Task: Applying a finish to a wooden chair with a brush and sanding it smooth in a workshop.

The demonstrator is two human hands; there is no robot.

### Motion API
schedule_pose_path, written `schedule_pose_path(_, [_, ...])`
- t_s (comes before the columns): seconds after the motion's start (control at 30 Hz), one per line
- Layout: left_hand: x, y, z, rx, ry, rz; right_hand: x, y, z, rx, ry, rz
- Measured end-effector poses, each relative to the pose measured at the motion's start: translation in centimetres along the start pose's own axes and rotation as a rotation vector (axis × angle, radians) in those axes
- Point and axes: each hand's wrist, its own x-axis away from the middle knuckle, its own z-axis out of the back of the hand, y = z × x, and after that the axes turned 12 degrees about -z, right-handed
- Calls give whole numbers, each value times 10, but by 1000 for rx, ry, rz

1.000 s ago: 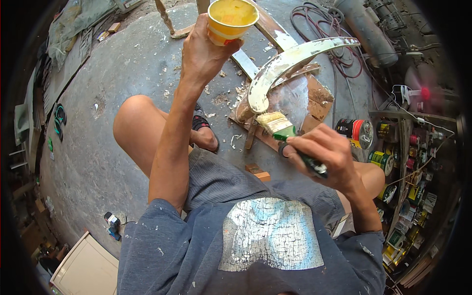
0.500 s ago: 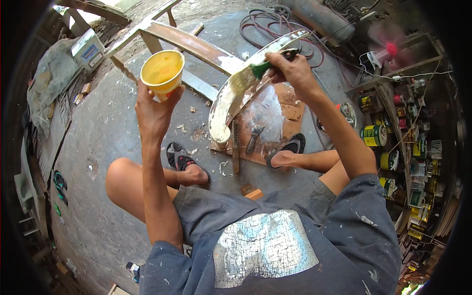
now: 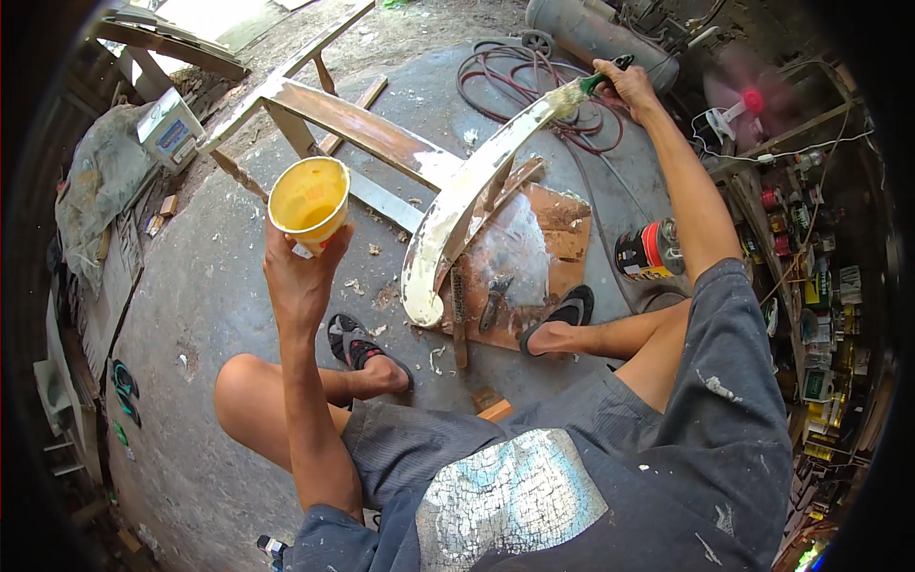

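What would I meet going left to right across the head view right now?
Flip-flops, white container, left hand holding the yellow cup, rounded near end of the whitish curved piece, right hand gripping the paintbrush, fan.

No wording reads clearly. Labels do show: the box (image 3: 172, 132) at upper left bears a blue-and-white label, its print too small to make out. Right of centre, the can (image 3: 648, 251) wears a black, red and yellow label — lettering tilted and unclear. The small cans (image 3: 818, 286) at far right have yellow and green labels, blurred. On the shirt (image 3: 681, 477), bottom centre, a white-and-blue print (image 3: 515, 500) is cracked all over — no letters legible.
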Motion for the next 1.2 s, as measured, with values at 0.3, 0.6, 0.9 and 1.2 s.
schedule_pose_path(0.3, [4,-3,-1,4,-13,41,27,-4,-19,631,278,655])
schedule_pose_path(0.6, [2,1,-3,16,-27,58,78,-47,-30,282,-239,462])
schedule_pose_path(0.9, [4,-5,-5,27,-4,-1,-27,22,15,-107,146,8])
schedule_pose_path(1.2, [8,-3,-18,64,-34,8,99,-81,-17,-264,-151,251])
